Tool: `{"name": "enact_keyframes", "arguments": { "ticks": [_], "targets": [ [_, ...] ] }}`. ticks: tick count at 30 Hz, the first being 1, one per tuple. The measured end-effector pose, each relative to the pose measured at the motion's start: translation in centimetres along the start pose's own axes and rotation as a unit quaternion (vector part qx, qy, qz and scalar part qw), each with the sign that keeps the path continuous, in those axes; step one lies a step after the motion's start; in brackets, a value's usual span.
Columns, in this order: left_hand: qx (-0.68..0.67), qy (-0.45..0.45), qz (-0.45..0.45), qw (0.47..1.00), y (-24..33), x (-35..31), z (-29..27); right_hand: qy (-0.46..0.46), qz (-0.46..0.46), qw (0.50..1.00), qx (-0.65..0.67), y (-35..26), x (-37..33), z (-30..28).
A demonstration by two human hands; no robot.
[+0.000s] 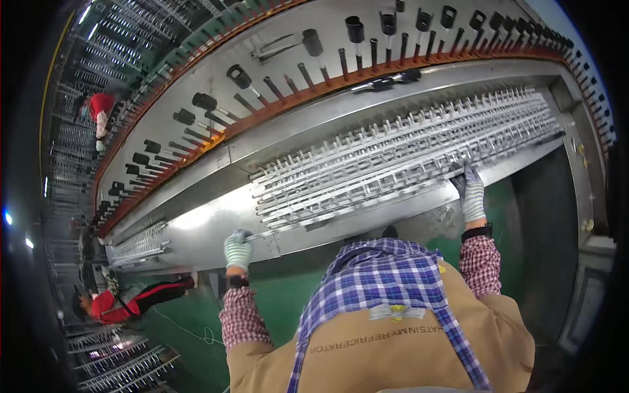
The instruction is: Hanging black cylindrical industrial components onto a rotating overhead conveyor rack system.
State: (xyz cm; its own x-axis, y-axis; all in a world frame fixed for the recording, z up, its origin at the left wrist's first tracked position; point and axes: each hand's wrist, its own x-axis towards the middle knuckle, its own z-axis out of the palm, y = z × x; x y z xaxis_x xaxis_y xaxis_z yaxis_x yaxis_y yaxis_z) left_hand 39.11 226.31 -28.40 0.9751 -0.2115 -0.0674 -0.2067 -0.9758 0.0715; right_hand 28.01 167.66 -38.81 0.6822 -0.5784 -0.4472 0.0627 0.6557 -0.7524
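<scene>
My left hand (238, 253), in a striped glove with dark fingertips, is closed on the left end of a long thin metal bar (288, 228) with short pegs. This bar lies along the near side of a wide batch of similar pegged metal bars (393, 157) on the steel bench. My right hand (469, 188), gloved the same way, has its fingers bent around the front bar farther right. Its fingertips partly cover the spot it grips, and the bar's right end blends into the others.
The steel bench (209, 216) holds another small stack of bars (141, 243) far left. Behind it runs an orange conveyor rail (262, 112) with upright black holders (354, 29). A dark tool (386, 81) lies on the ledge. A person in red (124, 302) is at left, another (100, 111) beyond the conveyor.
</scene>
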Motion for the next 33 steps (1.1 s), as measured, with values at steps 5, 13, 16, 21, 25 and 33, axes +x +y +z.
{"name": "enact_keyframes", "arguments": {
  "ticks": [5, 13, 16, 21, 25, 33],
  "targets": [
    [0.077, -0.155, -0.041, 0.984, -0.8, 0.6, 2.4, 0.059, 0.042, 0.997, -0.035, 2.5, 0.4, 1.2],
    [-0.486, 0.067, -0.074, 0.868, -2.7, 12.5, -0.5, 0.261, -0.251, 0.888, -0.285, 1.7, -1.9, 2.0],
    [-0.599, 0.132, -0.005, 0.790, 2.8, 19.9, 3.6, 0.202, -0.350, 0.853, -0.330, 1.3, -3.8, 5.9],
    [-0.497, -0.028, 0.245, 0.832, 22.7, 24.2, 0.4, 0.115, -0.359, 0.870, -0.318, 0.9, -4.7, 10.3],
    [-0.611, 0.083, 0.095, 0.781, 23.1, 36.2, 8.8, 0.008, -0.284, 0.899, -0.334, 1.4, -4.5, 13.5],
    [-0.684, 0.138, 0.008, 0.716, 29.1, 35.8, -3.0, -0.030, -0.210, 0.962, -0.174, -3.6, 1.4, 6.9]
  ]
}}
